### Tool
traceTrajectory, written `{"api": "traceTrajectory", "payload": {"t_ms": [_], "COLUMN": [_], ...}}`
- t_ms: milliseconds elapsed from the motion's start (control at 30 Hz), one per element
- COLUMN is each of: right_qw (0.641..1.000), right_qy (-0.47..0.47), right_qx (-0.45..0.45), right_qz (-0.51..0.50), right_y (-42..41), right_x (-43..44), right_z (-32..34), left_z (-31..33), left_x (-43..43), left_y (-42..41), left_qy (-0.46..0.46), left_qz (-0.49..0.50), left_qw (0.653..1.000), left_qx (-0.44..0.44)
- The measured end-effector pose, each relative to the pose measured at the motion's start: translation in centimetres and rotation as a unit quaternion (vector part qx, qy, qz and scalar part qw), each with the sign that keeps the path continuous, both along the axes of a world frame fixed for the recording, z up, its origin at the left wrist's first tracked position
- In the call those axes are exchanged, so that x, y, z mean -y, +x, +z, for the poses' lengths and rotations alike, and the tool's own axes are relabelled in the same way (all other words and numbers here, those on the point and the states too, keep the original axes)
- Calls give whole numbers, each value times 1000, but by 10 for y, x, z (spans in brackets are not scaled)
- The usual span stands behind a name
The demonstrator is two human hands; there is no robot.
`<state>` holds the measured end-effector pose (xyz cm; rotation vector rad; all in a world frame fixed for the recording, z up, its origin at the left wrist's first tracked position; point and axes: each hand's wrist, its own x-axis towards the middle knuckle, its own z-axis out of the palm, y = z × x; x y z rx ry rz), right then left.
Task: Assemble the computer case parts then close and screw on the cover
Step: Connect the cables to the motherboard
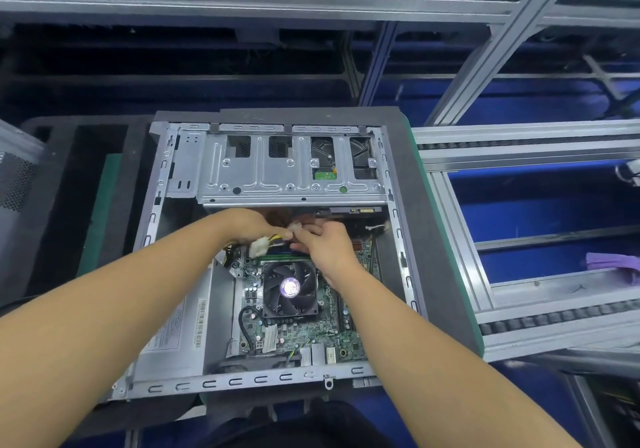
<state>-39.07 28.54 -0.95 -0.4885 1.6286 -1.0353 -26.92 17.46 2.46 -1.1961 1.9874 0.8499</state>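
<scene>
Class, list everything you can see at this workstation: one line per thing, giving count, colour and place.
computer case: one, silver, open, centre.
foam mat: one, dark grey, under the case.
drive cage: one, silver, far end of case.
motherboard: one, green, case floor.
cooling fan: one, black, on the motherboard.
power supply: one, grey, case's near-left corner.
white connectors: two, white, on wires beyond the fan.
purple cloth: one, purple, right edge, by the conveyor frame.
left hand: one, bare, gripping the wires.
right hand: one, bare, pinching the farther connector.
</scene>
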Motion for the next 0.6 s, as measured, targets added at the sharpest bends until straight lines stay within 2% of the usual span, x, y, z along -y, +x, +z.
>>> {"api": "traceTrajectory", "payload": {"t_ms": [67, 133, 200, 267, 300, 367, 433, 500, 600], "right_qw": [1000, 1000, 995, 976, 969, 973, 977, 959, 893], "right_qy": [-1, -7, 7, 23, 17, -6, -11, 0, -12], "right_qx": [6, -10, -89, -204, -233, -209, -135, -134, -287], "right_qz": [1, 4, 35, 79, 86, 101, 167, 249, 347], "right_y": [1, 1, 0, 2, 5, 7, 7, 8, 12], "right_x": [1, 0, -2, -7, -10, -16, -22, -26, -26], "right_z": [0, 3, 7, 10, 15, 26, 37, 40, 35], "left_z": [-4, -7, -9, -10, -9, -5, -5, -4, -6], "left_x": [0, -3, -8, -11, -12, -13, -13, -12, -7], "left_y": [-1, -2, 0, 2, 3, 3, 0, -1, 0], "left_qy": [-3, -68, -125, -156, -170, -183, -183, -169, -143], "left_qz": [1, -6, -16, -34, -41, -53, -67, -75, -77], "left_qw": [1000, 997, 990, 985, 983, 981, 981, 983, 986], "left_qx": [-8, -32, -59, -66, -62, -44, -12, 22, 29]}}
